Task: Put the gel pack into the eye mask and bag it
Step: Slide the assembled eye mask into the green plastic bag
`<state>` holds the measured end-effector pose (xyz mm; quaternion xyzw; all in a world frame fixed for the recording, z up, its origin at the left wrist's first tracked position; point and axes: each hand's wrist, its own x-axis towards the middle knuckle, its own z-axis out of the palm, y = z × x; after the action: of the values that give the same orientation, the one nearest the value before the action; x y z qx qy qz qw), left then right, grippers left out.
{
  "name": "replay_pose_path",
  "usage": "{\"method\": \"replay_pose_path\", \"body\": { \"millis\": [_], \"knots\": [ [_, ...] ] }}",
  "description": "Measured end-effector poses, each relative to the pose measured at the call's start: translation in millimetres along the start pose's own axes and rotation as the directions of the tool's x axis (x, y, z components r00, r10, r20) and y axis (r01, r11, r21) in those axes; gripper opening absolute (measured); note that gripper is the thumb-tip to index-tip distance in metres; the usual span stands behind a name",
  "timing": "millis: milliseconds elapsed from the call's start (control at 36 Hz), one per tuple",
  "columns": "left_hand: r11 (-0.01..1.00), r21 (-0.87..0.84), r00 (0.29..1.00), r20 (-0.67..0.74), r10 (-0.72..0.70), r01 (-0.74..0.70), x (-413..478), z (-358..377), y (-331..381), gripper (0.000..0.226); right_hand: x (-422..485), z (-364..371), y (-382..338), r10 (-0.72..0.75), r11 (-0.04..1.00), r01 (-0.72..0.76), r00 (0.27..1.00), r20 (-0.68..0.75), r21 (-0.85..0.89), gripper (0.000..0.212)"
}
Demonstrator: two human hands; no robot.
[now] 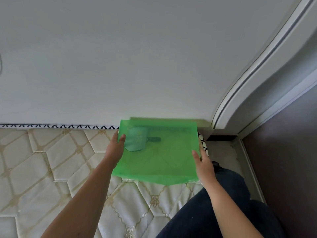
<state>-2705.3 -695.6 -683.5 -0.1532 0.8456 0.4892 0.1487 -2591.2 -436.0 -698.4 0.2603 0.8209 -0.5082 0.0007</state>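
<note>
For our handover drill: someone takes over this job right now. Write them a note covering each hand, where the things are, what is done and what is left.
Left hand: grips the bag at its left edge, thumb on top.
Right hand: grips the bag's right edge.
Mask: shows through the green bag, near the left hand, strap pointing right.
The bag is over the mattress.
Done: mask bagged.
The gel pack cannot be made out.
Left: check that it is in the mask, then probably close the bag.
</note>
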Motion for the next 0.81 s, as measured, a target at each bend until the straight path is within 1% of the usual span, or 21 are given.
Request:
{"method": "replay_pose_path", "body": {
  "millis": [83,222,361,417,444,500,556,583,639,667,722,806],
  "knots": [
    [0.999,0.022,0.999,0.011,0.036,-0.037,-8.2,-1.3,-4.3,0.046,1.2,1.3,-0.3,0.007,1.0,-0.007,1.0,-0.03,-0.022,0.051],
    [0.999,0.037,0.999,0.005,0.034,-0.034,-25.4,-3.7,-22.7,0.046,-0.6,1.6,1.8,0.028,0.998,-0.03,0.999,-0.04,-0.057,0.054],
    [0.997,-0.069,1.0,0.009,-0.027,0.028,-52.4,-2.4,-49.1,0.044,-4.8,0.0,6.5,0.07,0.987,-0.075,0.997,-0.043,-0.143,0.058],
    [0.993,-0.111,0.999,0.013,-0.032,0.034,-61.9,-2.3,-57.1,0.045,-9.5,-2.0,8.0,0.044,0.985,-0.05,0.998,-0.042,-0.163,0.059],
    [0.994,-0.106,1.0,0.015,-0.017,0.019,-65.4,-2.4,-60.8,0.047,-12.6,-3.3,8.9,0.01,0.985,-0.016,0.999,-0.038,-0.174,0.059],
    [0.998,-0.026,0.999,-0.011,0.053,-0.053,-70.6,-2.7,-65.9,0.054,-19.4,-6.6,10.9,-0.075,0.975,0.07,0.997,-0.016,-0.209,0.061],
    [0.979,0.107,0.983,-0.052,0.177,-0.171,-73.6,-4.0,-66.9,0.058,-24.1,-9.6,10.6,-0.153,0.952,0.153,0.988,0.022,-0.265,0.065],
    [0.954,0.187,0.967,-0.055,0.248,-0.234,-74.7,-4.6,-65.7,0.059,-25.6,-11.1,9.1,-0.184,0.935,0.19,0.982,0.05,-0.299,0.067],
    [0.885,0.334,0.94,0.003,0.342,-0.324,-76.0,-4.9,-62.7,0.064,-27.9,-13.6,5.3,-0.23,0.9,0.257,0.966,0.119,-0.352,0.072],
    [0.855,0.388,0.934,0.048,0.354,-0.344,-76.4,-4.2,-61.6,0.066,-28.9,-14.7,3.9,-0.234,0.887,0.276,0.96,0.157,-0.369,0.073],
    [0.828,0.445,0.938,0.103,0.331,-0.341,-76.8,-2.5,-60.0,0.069,-30.8,-16.5,2.6,-0.192,0.88,0.269,0.955,0.225,-0.391,0.076],
    [0.825,0.47,0.948,0.116,0.296,-0.314,-77.1,-0.9,-59.2,0.079,-34.2,-18.2,1.9,-0.138,0.877,0.248,0.95,0.278,-0.412,0.086]
  ]
}}
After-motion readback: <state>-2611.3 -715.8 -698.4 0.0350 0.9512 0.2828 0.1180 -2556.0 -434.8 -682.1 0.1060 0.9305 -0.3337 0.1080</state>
